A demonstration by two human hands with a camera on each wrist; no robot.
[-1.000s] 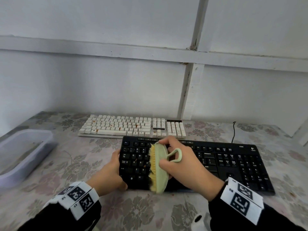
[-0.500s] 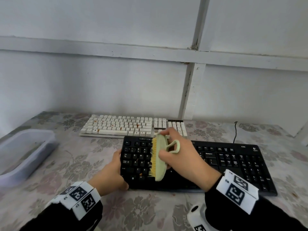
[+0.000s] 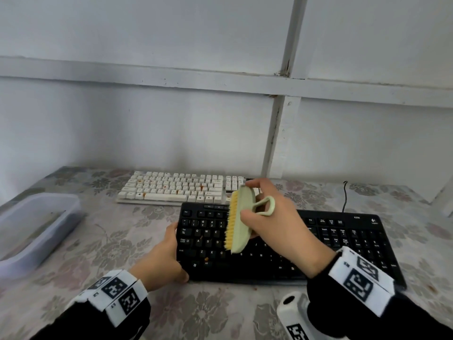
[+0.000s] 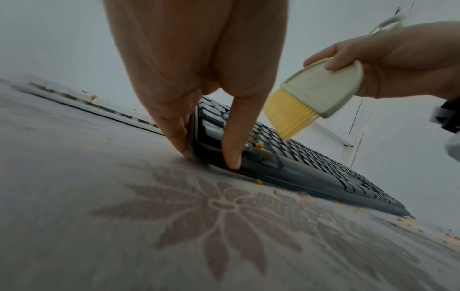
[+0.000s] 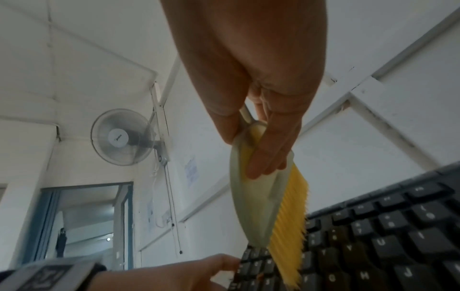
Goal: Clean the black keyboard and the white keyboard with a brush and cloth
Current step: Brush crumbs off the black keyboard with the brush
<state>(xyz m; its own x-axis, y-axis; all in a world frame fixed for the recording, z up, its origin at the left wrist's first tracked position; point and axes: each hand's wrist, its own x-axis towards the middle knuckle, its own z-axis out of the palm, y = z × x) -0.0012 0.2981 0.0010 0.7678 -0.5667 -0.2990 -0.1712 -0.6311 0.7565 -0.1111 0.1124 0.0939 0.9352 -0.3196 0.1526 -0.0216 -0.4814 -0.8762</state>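
A black keyboard (image 3: 289,244) lies at the near middle of a floral-covered desk (image 3: 81,241), with a white keyboard (image 3: 176,190) just behind it at 12 o'clock. The left hand (image 3: 164,256) steadies the black keyboard's left end at 9 o'clock: the left wrist view shows its fingers (image 4: 231,141) straight, pressing on the near-left corner, not curled round it. The right hand (image 3: 272,224) is the working grip, clamped on a pale green brush (image 3: 241,222) with its fingers wrapped over the back and a loop handle at the knuckles. The yellow bristles point to 9 o'clock, over the left letter keys. Since a second ago the brush has travelled from the near edge toward 12 o'clock and lifted, and the left wrist view now shows the bristles clear of the keys. This looks like the return between sweeps, so brushing is probably unfinished: orange crumbs (image 3: 206,258) remain on the left keys, and more speckle the white keyboard. No cloth is visible. A grey tray (image 3: 36,231) sits at 9 o'clock on the desk
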